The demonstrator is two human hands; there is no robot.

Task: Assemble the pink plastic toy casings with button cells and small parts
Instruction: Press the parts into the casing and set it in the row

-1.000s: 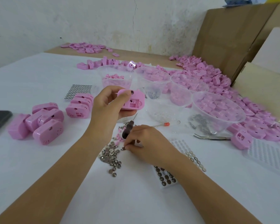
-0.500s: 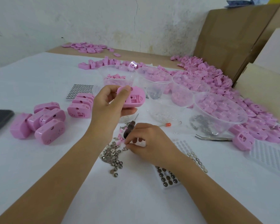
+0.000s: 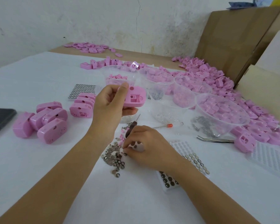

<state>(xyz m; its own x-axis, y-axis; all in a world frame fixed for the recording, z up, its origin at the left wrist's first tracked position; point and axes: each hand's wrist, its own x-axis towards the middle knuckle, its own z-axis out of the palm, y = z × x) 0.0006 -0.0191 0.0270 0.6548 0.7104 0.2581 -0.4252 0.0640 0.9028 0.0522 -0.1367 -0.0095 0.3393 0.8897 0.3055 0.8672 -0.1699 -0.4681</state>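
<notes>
Curled left hand (image 3: 110, 102) aloft, right hand (image 3: 145, 144) low with fingertips pinched.

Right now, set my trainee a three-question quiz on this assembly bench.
1. True or false: the left hand holds a pink casing up off the cloth.
2. The right hand pinches at: A the dark phone; B the loose metal parts; C the cardboard.
3. Name the metal tool lying just in front of the rightmost clear bowl.

Key: 1 true; 2 B; 3 tweezers.
</notes>
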